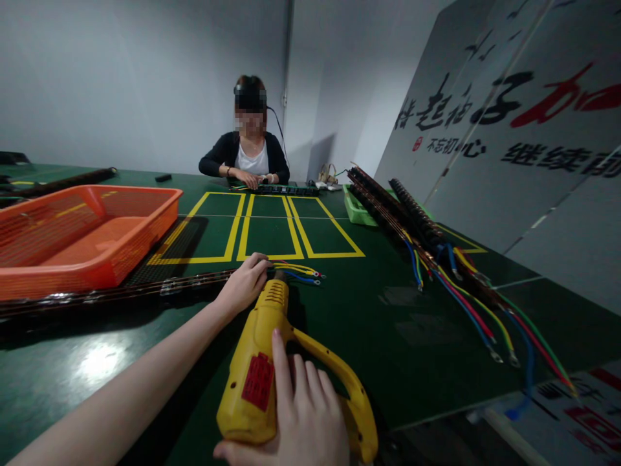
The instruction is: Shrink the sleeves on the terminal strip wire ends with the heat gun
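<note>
My right hand [295, 414] grips a yellow heat gun [264, 362] with a red label, its nozzle pointing away from me toward the end of a long dark terminal strip [145, 291]. My left hand [245, 281] rests on that strip's right end, holding it down on the green table [388, 310]. Short yellow, green and blue wires [301, 270] stick out from the strip's end just beyond my left fingers.
An orange plastic tray [82, 233] stands at the left. More terminal strips with coloured wires [436, 252] lie at the right, beside a leaning printed board [509, 129]. A green tray [356, 207] sits further back. A person [247, 155] works across the table, behind yellow floor-tape rectangles [272, 226].
</note>
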Demonstrator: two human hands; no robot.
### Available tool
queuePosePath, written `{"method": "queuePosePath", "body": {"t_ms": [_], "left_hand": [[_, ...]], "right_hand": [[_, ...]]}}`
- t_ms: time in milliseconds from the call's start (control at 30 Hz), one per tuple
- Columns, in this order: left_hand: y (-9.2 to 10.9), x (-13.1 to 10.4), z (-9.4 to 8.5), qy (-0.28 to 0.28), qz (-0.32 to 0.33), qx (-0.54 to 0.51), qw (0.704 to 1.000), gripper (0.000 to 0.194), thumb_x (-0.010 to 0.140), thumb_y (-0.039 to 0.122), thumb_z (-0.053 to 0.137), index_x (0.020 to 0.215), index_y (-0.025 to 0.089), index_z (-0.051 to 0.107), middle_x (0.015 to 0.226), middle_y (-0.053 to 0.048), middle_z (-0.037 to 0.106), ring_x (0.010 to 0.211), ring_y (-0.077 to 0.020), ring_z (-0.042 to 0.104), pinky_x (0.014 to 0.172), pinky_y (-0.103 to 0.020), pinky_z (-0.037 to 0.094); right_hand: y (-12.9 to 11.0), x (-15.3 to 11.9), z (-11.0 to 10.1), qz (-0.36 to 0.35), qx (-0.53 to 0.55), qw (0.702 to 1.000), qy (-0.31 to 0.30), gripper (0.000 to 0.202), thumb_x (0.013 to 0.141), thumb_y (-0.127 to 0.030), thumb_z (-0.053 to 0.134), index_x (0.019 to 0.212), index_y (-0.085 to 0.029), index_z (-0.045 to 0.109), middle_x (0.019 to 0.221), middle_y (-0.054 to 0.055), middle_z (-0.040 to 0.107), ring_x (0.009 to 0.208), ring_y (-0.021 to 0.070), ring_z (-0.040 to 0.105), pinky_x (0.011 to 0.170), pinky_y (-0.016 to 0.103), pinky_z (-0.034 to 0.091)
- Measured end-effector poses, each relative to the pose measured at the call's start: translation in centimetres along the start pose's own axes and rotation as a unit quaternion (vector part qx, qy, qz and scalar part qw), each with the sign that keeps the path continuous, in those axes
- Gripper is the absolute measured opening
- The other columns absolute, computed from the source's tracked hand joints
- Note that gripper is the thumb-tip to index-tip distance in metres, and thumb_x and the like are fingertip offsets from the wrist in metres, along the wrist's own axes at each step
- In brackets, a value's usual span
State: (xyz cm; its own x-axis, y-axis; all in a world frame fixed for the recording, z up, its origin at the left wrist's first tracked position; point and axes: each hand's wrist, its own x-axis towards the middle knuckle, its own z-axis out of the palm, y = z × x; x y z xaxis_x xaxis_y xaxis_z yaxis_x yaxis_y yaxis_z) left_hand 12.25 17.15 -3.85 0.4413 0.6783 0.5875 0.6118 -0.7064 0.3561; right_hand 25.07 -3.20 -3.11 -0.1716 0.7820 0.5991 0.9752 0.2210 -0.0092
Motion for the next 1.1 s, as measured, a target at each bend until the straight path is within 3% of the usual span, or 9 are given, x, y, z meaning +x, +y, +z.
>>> {"method": "queuePosePath", "body": {"t_ms": [133,300,433,667,867,1100], "left_hand": [[-0.1,-0.1,0.2,-0.037,0.003,0.042,0.998,0.032,0.091,0.018,0.031,0.114,0.017,0.053,0.111,-0.009,0.055,0.105,-0.0201,0.056,0.093,-0.035,0.049],[0.2,0.0,0.1,-0.052,0.011,0.081,0.995,0.028,0.088,0.014,0.035,0.109,0.014,0.053,0.103,-0.011,0.057,0.099,-0.0229,0.056,0.091,-0.041,0.049],[0.4,-0.1,-0.2,-0.058,0.035,0.072,0.995,0.026,0.087,0.013,0.037,0.109,0.017,0.050,0.116,-0.010,0.053,0.107,-0.0223,0.053,0.096,-0.040,0.047],[0.2,-0.2,-0.1,-0.072,0.057,0.094,0.991,0.023,0.087,0.014,0.038,0.106,0.019,0.050,0.119,-0.009,0.050,0.110,-0.0227,0.051,0.095,-0.041,0.046],[-0.1,-0.2,0.2,-0.071,0.055,0.095,0.991,0.023,0.089,0.014,0.035,0.104,0.019,0.051,0.119,-0.010,0.049,0.109,-0.0227,0.051,0.093,-0.042,0.047],[0.0,0.0,0.2,-0.057,0.049,0.049,0.996,0.019,0.092,0.018,0.035,0.099,0.019,0.052,0.114,-0.009,0.050,0.104,-0.0208,0.054,0.090,-0.039,0.048]], "right_hand": [[1.0,0.0,-0.5,-0.010,0.018,0.999,-0.034,0.125,0.046,-0.095,0.042,0.136,-0.008,0.045,0.096,0.015,0.071,0.078,0.0302,0.069,0.066,0.040,0.056],[2.3,-0.2,-1.1,-0.012,0.043,0.997,-0.070,0.121,0.052,-0.095,0.037,0.137,-0.010,0.043,0.102,0.014,0.070,0.083,0.0296,0.068,0.070,0.040,0.055],[3.7,-0.7,-1.6,-0.027,0.027,0.998,-0.056,0.122,0.051,-0.094,0.040,0.137,-0.008,0.042,0.100,0.013,0.070,0.082,0.0286,0.069,0.069,0.038,0.055],[6.1,-2.1,-2.4,-0.040,-0.026,0.999,-0.022,0.127,0.055,-0.090,0.043,0.147,-0.008,0.014,0.103,0.013,0.070,0.084,0.0280,0.069,0.070,0.038,0.056],[6.3,-2.7,-2.3,-0.028,-0.059,0.997,-0.048,0.122,0.059,-0.089,0.041,0.148,-0.008,0.014,0.108,0.012,0.068,0.088,0.0280,0.069,0.072,0.038,0.056],[5.4,-2.7,-1.7,-0.019,-0.071,0.997,-0.027,0.122,0.061,-0.089,0.037,0.146,-0.004,0.017,0.100,0.013,0.070,0.083,0.0291,0.069,0.066,0.038,0.056]]}}
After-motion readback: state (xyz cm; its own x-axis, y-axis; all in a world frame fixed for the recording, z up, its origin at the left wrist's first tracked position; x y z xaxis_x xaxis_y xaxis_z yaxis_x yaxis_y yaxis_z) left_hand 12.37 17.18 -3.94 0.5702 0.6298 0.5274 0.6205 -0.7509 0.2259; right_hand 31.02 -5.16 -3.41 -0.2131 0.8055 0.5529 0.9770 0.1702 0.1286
